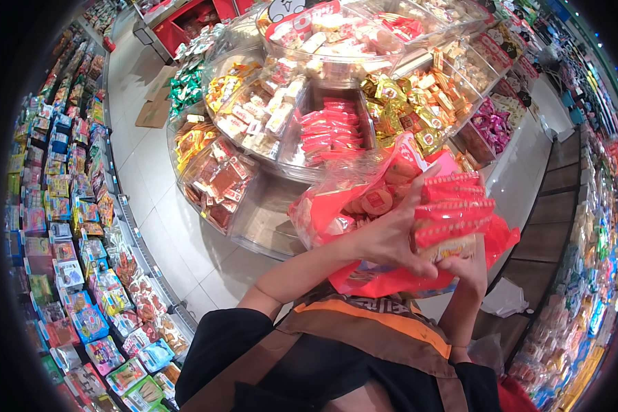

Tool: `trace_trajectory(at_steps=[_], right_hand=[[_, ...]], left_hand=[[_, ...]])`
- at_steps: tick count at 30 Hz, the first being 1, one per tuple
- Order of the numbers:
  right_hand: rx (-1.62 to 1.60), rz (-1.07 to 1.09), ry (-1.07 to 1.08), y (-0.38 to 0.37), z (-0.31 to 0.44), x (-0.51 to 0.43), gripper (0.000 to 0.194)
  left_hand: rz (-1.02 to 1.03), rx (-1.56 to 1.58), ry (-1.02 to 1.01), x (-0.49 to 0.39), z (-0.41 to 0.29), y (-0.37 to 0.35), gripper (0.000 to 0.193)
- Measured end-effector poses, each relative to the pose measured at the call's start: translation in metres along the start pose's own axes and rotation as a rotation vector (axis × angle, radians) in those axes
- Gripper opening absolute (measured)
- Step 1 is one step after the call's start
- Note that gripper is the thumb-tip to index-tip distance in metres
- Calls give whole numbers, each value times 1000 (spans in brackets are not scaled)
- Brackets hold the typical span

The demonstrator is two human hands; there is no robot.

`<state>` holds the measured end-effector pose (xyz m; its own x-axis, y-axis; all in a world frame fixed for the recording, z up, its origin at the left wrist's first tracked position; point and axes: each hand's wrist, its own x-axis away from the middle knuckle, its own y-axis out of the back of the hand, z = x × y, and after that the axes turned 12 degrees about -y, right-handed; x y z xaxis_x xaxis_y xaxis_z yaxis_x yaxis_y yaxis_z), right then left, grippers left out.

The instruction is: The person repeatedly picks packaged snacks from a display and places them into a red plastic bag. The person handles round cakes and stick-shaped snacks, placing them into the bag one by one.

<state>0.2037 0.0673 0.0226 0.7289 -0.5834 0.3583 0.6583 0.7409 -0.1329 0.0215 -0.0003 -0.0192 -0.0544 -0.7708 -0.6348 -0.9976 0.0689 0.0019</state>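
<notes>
My left hand (404, 234) and my right hand (466, 265) together grip a stack of red-wrapped snack packets (453, 206) at the right front. Its fingers spread, my left hand holds the stack's left side, while my right hand supports it from below and the right. Under and behind my hands is an open red plastic bag (360, 280), resting against the display's front edge. Inside its mouth are round snacks in wrappers (376, 201). Beyond the bag, similar red packets (335, 129) lie in rows in a transparent bin.
A round tiered display of transparent plastic bins (268, 216) stands before me. Gold-wrapped sweets (391, 103), white-wrapped bars (252, 116) and brown snacks (224, 177) fill several bins. Packed shelves (77, 221) line the left; more shelves (571, 288) the right. Flattened cardboard (154, 108) lies on the tiled floor.
</notes>
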Motion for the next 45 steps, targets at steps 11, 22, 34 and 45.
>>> trace_trajectory(at_steps=[11,22,34,45], right_hand=[[891,-243,593,-44,4,2,114],[367,-347,648,-37,25,-36,94],[414,-357,574,-34,18,-42,91],[461,-381,558,-31,14,-36,84]], left_hand=[[98,52,-136,-32,-63,65,124],[-472,204,713,51,68,213,45],[-330,-169,745,101,189,228,98],[37,-870,659,95,151,204,119]])
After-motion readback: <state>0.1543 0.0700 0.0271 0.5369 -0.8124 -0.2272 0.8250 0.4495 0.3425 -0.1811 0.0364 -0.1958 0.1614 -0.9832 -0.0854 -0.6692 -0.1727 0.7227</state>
